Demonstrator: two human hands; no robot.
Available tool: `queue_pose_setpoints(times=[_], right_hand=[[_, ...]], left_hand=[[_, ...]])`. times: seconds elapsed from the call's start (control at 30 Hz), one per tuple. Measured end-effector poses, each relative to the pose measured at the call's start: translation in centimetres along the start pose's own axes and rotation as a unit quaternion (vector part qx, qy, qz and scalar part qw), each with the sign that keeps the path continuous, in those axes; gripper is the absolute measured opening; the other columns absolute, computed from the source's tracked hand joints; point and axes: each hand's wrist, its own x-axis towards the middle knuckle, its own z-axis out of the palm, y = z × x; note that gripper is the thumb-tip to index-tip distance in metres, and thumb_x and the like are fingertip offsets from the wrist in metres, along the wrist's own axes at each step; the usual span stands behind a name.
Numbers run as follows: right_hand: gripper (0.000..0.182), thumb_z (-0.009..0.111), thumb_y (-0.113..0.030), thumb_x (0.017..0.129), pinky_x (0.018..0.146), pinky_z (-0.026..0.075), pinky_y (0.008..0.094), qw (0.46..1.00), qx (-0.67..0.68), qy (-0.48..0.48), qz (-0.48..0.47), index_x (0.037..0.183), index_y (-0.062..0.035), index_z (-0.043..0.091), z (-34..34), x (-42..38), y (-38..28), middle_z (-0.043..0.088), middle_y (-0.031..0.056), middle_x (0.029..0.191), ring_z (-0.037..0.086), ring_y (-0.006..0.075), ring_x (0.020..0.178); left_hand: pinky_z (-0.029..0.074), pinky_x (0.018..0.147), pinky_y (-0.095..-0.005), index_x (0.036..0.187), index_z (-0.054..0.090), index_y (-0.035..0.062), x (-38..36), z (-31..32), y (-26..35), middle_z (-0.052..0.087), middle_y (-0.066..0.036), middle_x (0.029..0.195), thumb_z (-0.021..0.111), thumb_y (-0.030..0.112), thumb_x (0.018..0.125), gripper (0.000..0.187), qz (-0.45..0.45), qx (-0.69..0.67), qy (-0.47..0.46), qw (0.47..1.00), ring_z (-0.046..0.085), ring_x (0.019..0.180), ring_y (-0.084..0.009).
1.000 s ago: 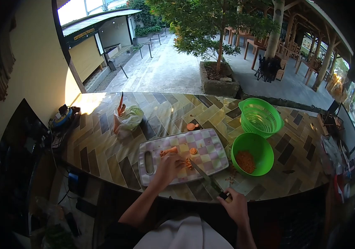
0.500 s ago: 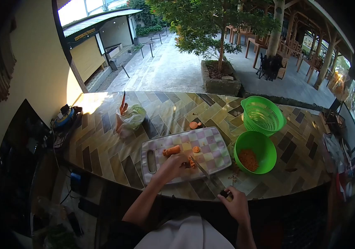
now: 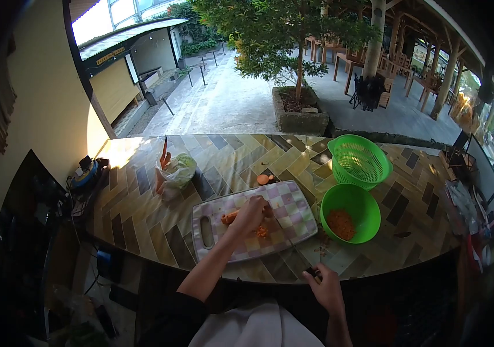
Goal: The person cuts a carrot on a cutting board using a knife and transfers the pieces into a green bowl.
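Observation:
My left hand [image 3: 251, 213] is over the checkered cutting board [image 3: 284, 231], fingers bent down where an orange carrot slice lay; they cover it, so their grip is partly hidden. My right hand [image 3: 327, 287], near the table's front edge, is closed round the dark handle of a knife [image 3: 294, 247], whose blade slants up and left across the board. A length of carrot [image 3: 229, 218] shows at the left hand's left side. Just below the hand is a small heap of chopped carrot [image 3: 262, 231]. Right of the board, a green bowl [image 3: 369, 215] contains chopped carrot [image 3: 340, 224].
Behind the bowl stands a green colander [image 3: 354, 159]. Carrot end pieces [image 3: 264, 179] lie beyond the board. A plastic bag [image 3: 177, 172] with carrots sits at the back left. Cables and a blue roll-like item [image 3: 83, 175] are by the left wall.
My left hand has moved up and away from the chopped heap, onto the spot of the carrot slice. The knife has drawn slightly right, clear of the heap. The view has shifted slightly.

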Motion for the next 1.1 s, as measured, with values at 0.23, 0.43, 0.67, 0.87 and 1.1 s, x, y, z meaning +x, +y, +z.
queue_pose_setpoints(times=[0.23, 0.43, 0.67, 0.87, 1.1], right_hand=[[0.033, 0.073, -0.024, 0.088, 0.053, 0.038, 0.0351, 1.000, 0.017, 0.017, -0.001, 0.096, 0.0059, 0.061, -0.2, 0.1, 0.4, 0.054, 0.0141, 0.059, 0.046, 0.0158, 0.054], [0.034, 0.073, -0.025, 0.088, 0.058, 0.044, 0.0359, 0.999, 0.013, -0.039, 0.017, 0.096, 0.0058, 0.062, -0.7, 0.1, -1.2, 0.060, 0.0193, 0.066, 0.056, 0.0218, 0.058], [0.036, 0.069, -0.031, 0.090, 0.063, 0.048, 0.0411, 0.991, -0.044, -0.110, -0.055, 0.097, 0.0042, 0.065, 1.5, 1.3, -1.2, 0.064, 0.0238, 0.073, 0.064, 0.0380, 0.067], [0.035, 0.068, -0.030, 0.090, 0.064, 0.047, 0.0434, 0.992, -0.090, -0.075, -0.051, 0.097, 0.0046, 0.065, 2.3, 2.1, -2.6, 0.063, 0.0261, 0.073, 0.064, 0.0417, 0.073], [0.035, 0.069, -0.029, 0.090, 0.061, 0.046, 0.0434, 0.992, -0.051, -0.098, -0.056, 0.096, 0.0051, 0.064, 2.4, 1.0, -2.8, 0.061, 0.0233, 0.069, 0.064, 0.0400, 0.067]], left_hand=[[0.054, 0.071, -0.0311, 0.085, 0.069, -0.0064, 0.7, -1.5, 0.1, 0.073, -0.013, 0.078, 0.067, -0.003, 0.077, 0.009, -0.056, -0.078, -0.009, 0.995, 0.072, 0.077, -0.0205], [0.053, 0.068, -0.0279, 0.090, 0.073, -0.0048, -4.2, -4.9, 2.3, 0.074, -0.010, 0.081, 0.076, 0.002, 0.079, 0.013, -0.107, -0.113, 0.052, 0.986, 0.070, 0.074, -0.0131], [0.054, 0.074, -0.0307, 0.095, 0.075, -0.0014, -10.8, -4.3, -0.1, 0.074, -0.014, 0.087, 0.075, 0.003, 0.081, 0.015, -0.129, -0.022, 0.089, 0.988, 0.072, 0.082, -0.0176], [0.053, 0.072, -0.0364, 0.100, 0.073, -0.0016, -12.3, -2.6, 0.1, 0.072, -0.018, 0.090, 0.069, -0.001, 0.082, 0.018, -0.038, 0.043, 0.201, 0.978, 0.069, 0.078, -0.0315], [0.053, 0.070, -0.0341, 0.095, 0.075, 0.0000, -12.6, -2.6, 1.7, 0.073, -0.015, 0.088, 0.071, 0.001, 0.082, 0.014, -0.153, -0.172, 0.142, 0.963, 0.070, 0.077, -0.0296]])
